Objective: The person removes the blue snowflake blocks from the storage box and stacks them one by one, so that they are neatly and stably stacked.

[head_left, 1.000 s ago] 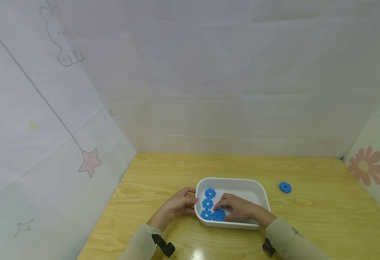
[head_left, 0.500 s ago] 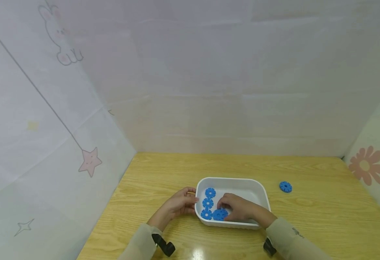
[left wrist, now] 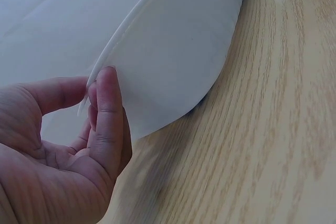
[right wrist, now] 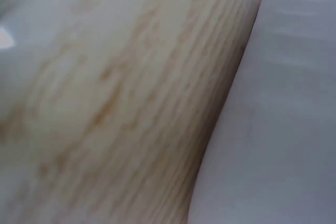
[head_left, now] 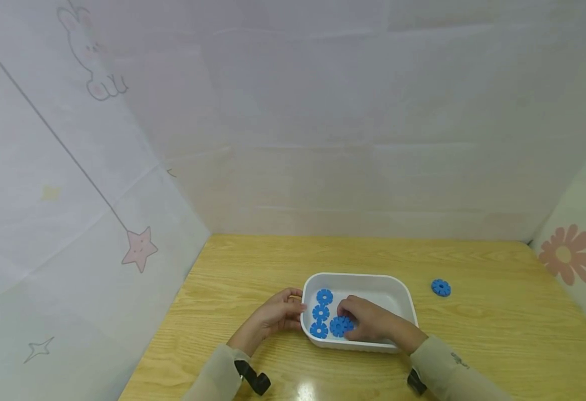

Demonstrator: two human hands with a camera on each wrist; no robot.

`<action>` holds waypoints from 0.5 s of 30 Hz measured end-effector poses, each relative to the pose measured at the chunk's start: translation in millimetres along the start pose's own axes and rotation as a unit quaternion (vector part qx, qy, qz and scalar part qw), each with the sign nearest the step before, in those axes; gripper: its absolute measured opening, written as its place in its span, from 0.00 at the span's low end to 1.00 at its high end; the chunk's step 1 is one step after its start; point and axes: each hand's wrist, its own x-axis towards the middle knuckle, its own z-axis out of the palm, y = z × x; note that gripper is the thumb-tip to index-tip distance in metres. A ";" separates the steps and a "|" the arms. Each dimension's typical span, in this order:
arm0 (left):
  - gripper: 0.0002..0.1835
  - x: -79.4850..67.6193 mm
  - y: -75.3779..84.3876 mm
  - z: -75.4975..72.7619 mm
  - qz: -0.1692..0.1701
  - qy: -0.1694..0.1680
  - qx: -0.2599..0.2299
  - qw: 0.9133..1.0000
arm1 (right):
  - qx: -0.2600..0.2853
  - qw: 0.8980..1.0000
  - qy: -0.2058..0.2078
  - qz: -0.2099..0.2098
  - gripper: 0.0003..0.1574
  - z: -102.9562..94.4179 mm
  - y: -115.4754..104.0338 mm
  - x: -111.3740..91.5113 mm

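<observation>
A white plastic bin (head_left: pixel 355 346) sits on the table in the head view. My left hand (head_left: pixel 271 316) pinches its left rim; in the left wrist view the thumb and fingers (left wrist: pixel 107 114) are on either side of the bin's edge. Inside, three blue snowflake discs (head_left: pixel 320 313) lie in a column along the left wall. My right hand (head_left: pixel 368 320) reaches into the bin, its curled fingers on blue snowflake discs (head_left: pixel 338 327) that overlap near the front wall. The hand partly hides them. The right wrist view shows only the bin's outer wall (right wrist: pixel 283 119) and wood.
Another blue snowflake disc (head_left: pixel 441 287) lies on the wooden table (head_left: pixel 253 256), to the right of the bin. A pale printed cloth (head_left: pixel 293 139) hangs behind the table and along its sides.
My right hand and the discs at its fingers have shifted slightly right, leaving a gap beside the column of three. The left hand has stayed on the rim.
</observation>
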 end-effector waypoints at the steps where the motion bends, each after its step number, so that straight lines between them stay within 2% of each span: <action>1: 0.26 -0.4 0.3 0.1 0.000 0.000 0.000 1.000 | -0.005 1.000 0.001 0.001 0.24 0.1 -0.1 0.1; 15: 0.27 -2.3 0.9 1.4 0.003 0.005 0.004 1.000 | 0.016 1.000 0.015 0.005 0.27 -2.7 2.5 -2.1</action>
